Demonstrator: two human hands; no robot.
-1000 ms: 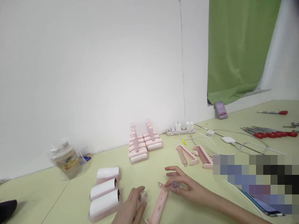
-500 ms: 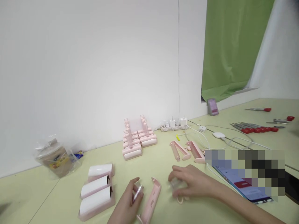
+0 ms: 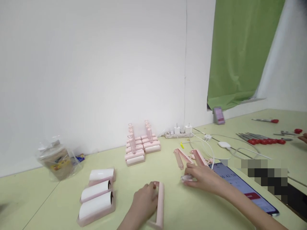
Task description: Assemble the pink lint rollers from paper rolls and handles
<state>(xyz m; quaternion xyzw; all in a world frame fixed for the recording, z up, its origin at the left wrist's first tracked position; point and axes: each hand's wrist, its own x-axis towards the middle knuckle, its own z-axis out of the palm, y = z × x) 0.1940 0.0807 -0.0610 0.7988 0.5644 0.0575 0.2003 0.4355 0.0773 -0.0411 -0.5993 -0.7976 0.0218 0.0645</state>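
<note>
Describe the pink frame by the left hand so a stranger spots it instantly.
On the pale green table, find the left hand at the bottom middle of the view. The pink frame is at its fingers, long bar toward the right hand. Unlike two similar pink frames farther back, this one sits nearest the viewer.

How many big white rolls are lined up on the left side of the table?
3, in a row left of the left hand: the near roll, the middle roll and the far roll. None looks hidden.
</note>
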